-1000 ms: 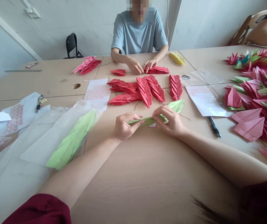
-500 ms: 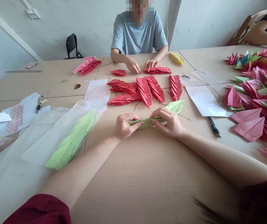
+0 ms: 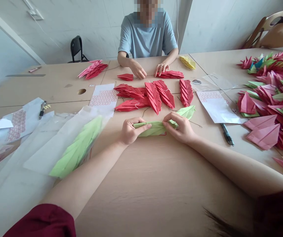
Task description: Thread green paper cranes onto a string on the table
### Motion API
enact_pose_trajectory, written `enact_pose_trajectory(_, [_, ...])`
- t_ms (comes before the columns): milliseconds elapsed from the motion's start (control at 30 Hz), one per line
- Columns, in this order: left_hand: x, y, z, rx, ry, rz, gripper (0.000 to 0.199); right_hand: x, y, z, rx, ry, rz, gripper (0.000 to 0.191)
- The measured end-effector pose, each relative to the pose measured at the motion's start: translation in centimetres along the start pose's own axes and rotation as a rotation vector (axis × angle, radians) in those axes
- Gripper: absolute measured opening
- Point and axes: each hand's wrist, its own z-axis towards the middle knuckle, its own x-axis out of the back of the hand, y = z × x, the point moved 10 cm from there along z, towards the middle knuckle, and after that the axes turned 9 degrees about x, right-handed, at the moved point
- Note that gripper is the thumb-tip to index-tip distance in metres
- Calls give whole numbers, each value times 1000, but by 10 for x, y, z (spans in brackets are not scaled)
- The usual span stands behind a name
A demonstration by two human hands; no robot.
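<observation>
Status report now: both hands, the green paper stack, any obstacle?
Left hand and right hand pinch green paper stack at its ends. Stack low over table. Red stacks beyond, apart.

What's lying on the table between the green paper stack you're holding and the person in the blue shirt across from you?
In the head view, red folded paper stacks fill that stretch, with thin string among them, between the green paper stack and the person.

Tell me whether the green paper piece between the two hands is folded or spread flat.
Folded. The green paper piece is a narrow, layered strip with creases, pinched at its ends by the left hand and right hand.
</observation>
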Motion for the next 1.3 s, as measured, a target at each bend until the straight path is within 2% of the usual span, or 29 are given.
enact_pose_trajectory(133, [5,-7,3,67,25,-135,28,1,8,-1,-53,9,17,10])
enact_pose_trajectory(333, [10,-7,5,50,66,-228,30,6,15,-2,-89,56,31,11])
enact_pose_trajectory(467, [13,-14,7,87,89,-297,29,9,17,-3,-112,93,33,12])
enact_pose_trajectory(633, [12,-22,9,130,78,-366,26,13,11,-3,-76,130,15,5])
enact_pose_trajectory(700, [12,-23,10,137,70,-366,25,10,9,-2,-63,96,33,15])
enact_pose_trajectory(800, [13,-23,11,121,79,-303,27,4,1,0,15,22,-10,33])
enact_pose_trajectory(867, [16,-20,11,86,103,-254,29,-1,-10,1,128,-18,-117,45])
enact_pose_trajectory(933, [17,-18,12,60,109,-243,31,-6,-21,0,244,-47,-247,49])
enact_pose_trajectory(1033, [10,-17,13,72,34,-276,36,-10,-31,-4,350,-39,-388,34])
enact_pose_trajectory(1133, [1,-13,11,69,-67,-266,35,-4,-35,-6,380,42,-443,23])
enact_pose_trajectory(1200, [1,-6,8,23,-70,-225,36,3,-30,-6,334,101,-432,18])
enact_pose_trajectory(1300, [3,13,1,-129,-49,-95,50,12,-18,-3,221,160,-363,11])
